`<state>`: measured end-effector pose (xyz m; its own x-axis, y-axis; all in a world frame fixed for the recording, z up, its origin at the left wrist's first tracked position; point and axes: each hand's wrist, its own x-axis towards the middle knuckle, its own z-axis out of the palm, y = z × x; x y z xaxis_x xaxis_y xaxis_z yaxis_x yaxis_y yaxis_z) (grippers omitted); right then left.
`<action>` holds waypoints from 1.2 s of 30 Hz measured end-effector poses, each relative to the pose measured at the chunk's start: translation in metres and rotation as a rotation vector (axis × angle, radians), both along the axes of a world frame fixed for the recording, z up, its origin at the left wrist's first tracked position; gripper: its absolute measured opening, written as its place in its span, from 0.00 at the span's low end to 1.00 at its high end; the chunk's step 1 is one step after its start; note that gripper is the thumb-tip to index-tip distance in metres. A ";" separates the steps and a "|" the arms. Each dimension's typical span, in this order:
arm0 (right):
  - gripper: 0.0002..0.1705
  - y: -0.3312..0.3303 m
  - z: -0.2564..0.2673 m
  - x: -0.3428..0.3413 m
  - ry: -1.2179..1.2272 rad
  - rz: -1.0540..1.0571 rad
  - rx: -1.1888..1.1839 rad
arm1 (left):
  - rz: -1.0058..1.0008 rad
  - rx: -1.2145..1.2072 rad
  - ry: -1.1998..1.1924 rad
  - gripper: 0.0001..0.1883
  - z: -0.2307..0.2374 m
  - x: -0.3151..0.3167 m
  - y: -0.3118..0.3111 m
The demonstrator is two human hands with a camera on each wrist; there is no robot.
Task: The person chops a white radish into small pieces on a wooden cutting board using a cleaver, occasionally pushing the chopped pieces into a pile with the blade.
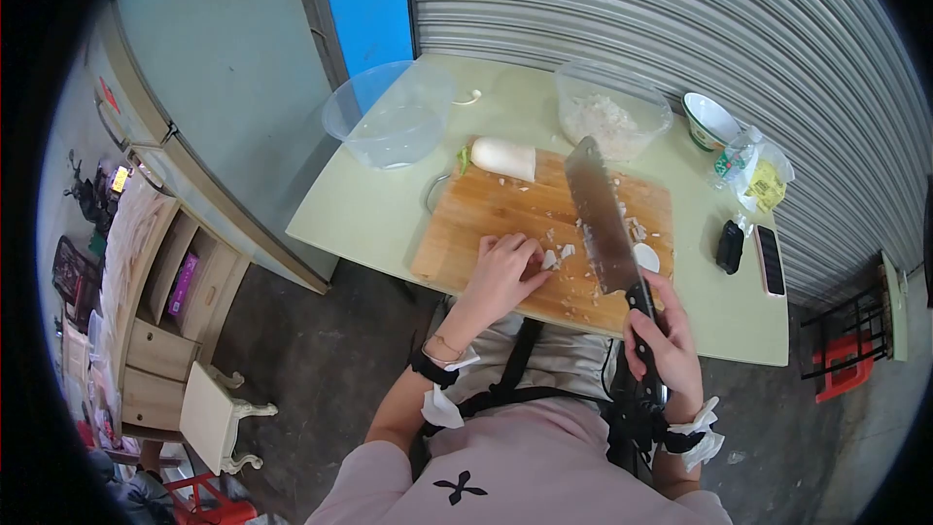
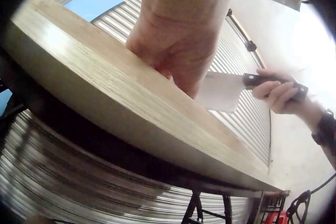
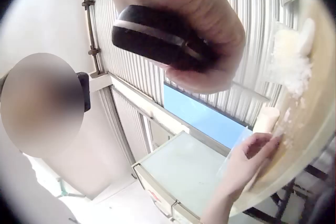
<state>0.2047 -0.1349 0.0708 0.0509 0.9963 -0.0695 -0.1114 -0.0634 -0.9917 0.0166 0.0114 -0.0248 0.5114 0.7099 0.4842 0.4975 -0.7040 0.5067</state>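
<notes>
My right hand [image 1: 667, 335] grips the black handle of a cleaver [image 1: 604, 219], also plain in the left wrist view. Its broad blade, with white bits stuck to it, is raised over the right part of the wooden cutting board [image 1: 466, 219]. My left hand [image 1: 505, 272] rests on the board's near edge, fingers bent loosely and thumb beside small white radish pieces [image 1: 550, 260]. In the right wrist view the left hand's [image 3: 244, 163] thumb and fingers form a curve at the board. A cut white radish [image 1: 503, 157] lies at the board's far left, its green end outward.
Behind the board stands a clear tub [image 1: 622, 141] of shredded white radish; a clear basin [image 1: 389, 141] is at the back left. A round white slice [image 1: 645, 258] lies near the blade. To the right are a bowl [image 1: 710, 122], a plastic bottle [image 1: 741, 151] and a phone [image 1: 769, 261].
</notes>
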 end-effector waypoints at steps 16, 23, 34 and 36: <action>0.29 0.000 0.002 -0.003 -0.058 -0.022 -0.068 | 0.009 -0.004 0.023 0.06 0.001 -0.004 0.002; 0.29 -0.001 0.002 -0.004 -0.043 0.029 -0.064 | 0.008 0.016 0.021 0.07 0.002 -0.001 0.000; 0.29 0.021 -0.034 -0.005 -0.127 0.175 -0.139 | 0.007 0.035 0.042 0.09 -0.001 0.001 0.000; 0.28 0.021 -0.036 -0.005 -0.118 0.182 -0.116 | 0.010 0.042 0.038 0.09 -0.002 0.001 -0.001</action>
